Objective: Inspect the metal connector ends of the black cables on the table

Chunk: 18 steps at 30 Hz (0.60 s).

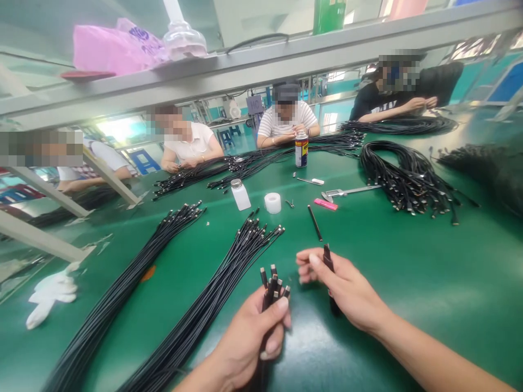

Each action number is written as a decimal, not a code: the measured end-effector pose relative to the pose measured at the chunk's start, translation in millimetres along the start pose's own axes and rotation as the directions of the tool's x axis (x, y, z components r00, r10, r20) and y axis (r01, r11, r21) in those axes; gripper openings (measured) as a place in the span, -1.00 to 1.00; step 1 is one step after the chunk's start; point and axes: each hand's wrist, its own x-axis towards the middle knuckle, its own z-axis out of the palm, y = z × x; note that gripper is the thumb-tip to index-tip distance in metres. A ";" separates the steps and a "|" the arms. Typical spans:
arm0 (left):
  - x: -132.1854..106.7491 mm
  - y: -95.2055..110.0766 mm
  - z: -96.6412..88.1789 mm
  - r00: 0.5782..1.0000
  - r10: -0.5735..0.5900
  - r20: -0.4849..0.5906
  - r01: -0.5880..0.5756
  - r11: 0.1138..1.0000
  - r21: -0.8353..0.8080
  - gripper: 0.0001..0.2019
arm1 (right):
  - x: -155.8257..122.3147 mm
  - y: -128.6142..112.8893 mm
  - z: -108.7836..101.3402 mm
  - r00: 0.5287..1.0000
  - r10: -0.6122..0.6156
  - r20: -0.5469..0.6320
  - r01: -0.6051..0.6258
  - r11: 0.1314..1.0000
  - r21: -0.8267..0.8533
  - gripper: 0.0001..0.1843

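My left hand (249, 340) is closed around a small bunch of black cables (270, 294), their metal-tipped connector ends sticking up above my fingers. My right hand (343, 288) pinches a single black cable with a dark connector end (327, 257) between thumb and fingers, close to the bunch but apart from it. Just below my hands, two long bundles of black cables (204, 321) lie fanned on the green table mat (408, 283), their connector ends pointing away from me. A loose black cable piece (314, 223) lies ahead of my right hand.
A white bottle (241, 195), a tape roll (272, 202), a caliper (351, 190), a pink item (326, 204) and a spray can (301, 149) stand ahead. More cable bundles (408, 179) lie beyond. Several co-workers (286, 117) sit across the table. A white glove (51, 296) lies left.
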 end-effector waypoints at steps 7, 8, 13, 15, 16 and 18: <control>4.7 1.1 -4.9 0.996 0.070 -0.056 -0.073 0.996 -0.057 -0.66 | -4.1 3.4 7.7 0.967 0.181 0.181 -0.185 0.983 0.008 -0.62; 4.2 -1.0 -4.3 0.996 0.071 -0.057 -0.074 0.995 -0.063 -0.65 | -5.5 2.9 8.4 0.958 0.204 0.203 -0.210 0.978 0.011 -0.61; 0.8 -9.2 -0.3 0.998 0.046 0.039 -0.041 0.991 -0.124 -0.59 | -10.4 -0.2 9.8 0.926 0.236 0.294 -0.251 0.968 0.012 -0.64; 0.5 -10.7 1.1 0.996 0.040 0.075 -0.029 0.988 -0.151 -0.57 | -11.3 -2.0 10.7 0.911 0.244 0.333 -0.272 0.961 0.041 -0.63; 0.4 -11.0 1.8 0.995 0.041 0.087 -0.026 0.987 -0.161 -0.56 | -11.4 -2.7 11.1 0.905 0.245 0.347 -0.280 0.958 0.053 -0.62; 0.3 -11.0 3.1 0.993 0.058 0.099 -0.041 0.986 -0.163 -0.57 | -11.1 -3.6 11.3 0.899 0.244 0.363 -0.283 0.957 0.059 -0.62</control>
